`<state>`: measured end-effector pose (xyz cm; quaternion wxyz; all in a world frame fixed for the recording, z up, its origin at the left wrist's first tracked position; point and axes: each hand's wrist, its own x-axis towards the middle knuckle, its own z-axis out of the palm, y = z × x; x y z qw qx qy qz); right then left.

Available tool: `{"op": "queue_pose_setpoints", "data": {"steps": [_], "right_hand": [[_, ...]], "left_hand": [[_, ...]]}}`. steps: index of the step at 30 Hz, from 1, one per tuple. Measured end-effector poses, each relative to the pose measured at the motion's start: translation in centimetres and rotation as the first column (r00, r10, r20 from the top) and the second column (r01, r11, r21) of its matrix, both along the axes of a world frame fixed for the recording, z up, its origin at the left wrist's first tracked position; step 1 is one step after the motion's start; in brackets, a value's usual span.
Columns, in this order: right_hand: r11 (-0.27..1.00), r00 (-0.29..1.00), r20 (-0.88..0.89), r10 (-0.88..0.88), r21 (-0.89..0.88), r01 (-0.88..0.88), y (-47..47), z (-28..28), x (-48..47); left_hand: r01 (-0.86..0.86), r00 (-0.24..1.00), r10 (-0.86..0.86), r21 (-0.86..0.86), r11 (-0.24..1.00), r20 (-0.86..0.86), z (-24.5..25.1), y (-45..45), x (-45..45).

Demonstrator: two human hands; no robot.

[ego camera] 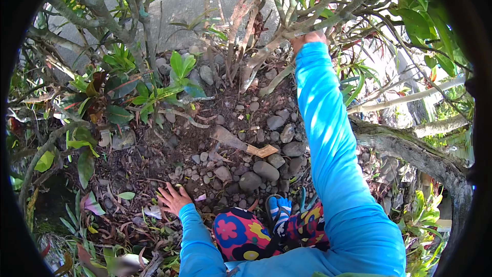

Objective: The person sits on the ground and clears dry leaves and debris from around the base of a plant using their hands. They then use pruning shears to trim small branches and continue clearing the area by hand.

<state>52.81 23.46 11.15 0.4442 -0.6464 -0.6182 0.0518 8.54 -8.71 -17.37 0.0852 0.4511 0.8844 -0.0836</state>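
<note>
My left hand (pixel 175 200) rests with spread fingers on the dark soil (pixel 153 161), among dry leaves and small stones. My right hand (pixel 312 38) reaches far forward under the shrub's grey branches (pixel 292 32). A branch crosses in front of it and hides its fingers, so its grip is unclear. On the ground between my arms lies a short bladed tool, like a bolo knife, its wide blade (pixel 229 137) dirty and its handle (pixel 263 150) light brown. Rounded stones (pixel 266 171) lie beside and below the handle.
Woody shrub stems (pixel 234 42) rise ahead, with a grey paved surface (pixel 180 4) behind. Leafy croton-like plants (pixel 119 88) stand left. A thick bent trunk (pixel 415 152) runs along my right side. My foot in a striped sock and sandal (pixel 279 209) rests near the stones.
</note>
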Motion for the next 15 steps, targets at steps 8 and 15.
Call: {"op": "queue_pose_setpoints", "data": {"steps": [8,15], "right_hand": [[0.984,0.689,-0.72,0.082,-0.051,-0.171,8.6,-2.9,2.1],[0.954,0.718,-0.688,0.107,-0.134,-0.269,9.6,-3.7,3.0]], "left_hand": [[0.016,1.0,-0.014,0.085,0.996,-0.024,-0.8,-0.1,0.0],[0.038,0.998,-0.033,0.104,0.994,-0.052,-1.2,-0.1,-0.1]]}}
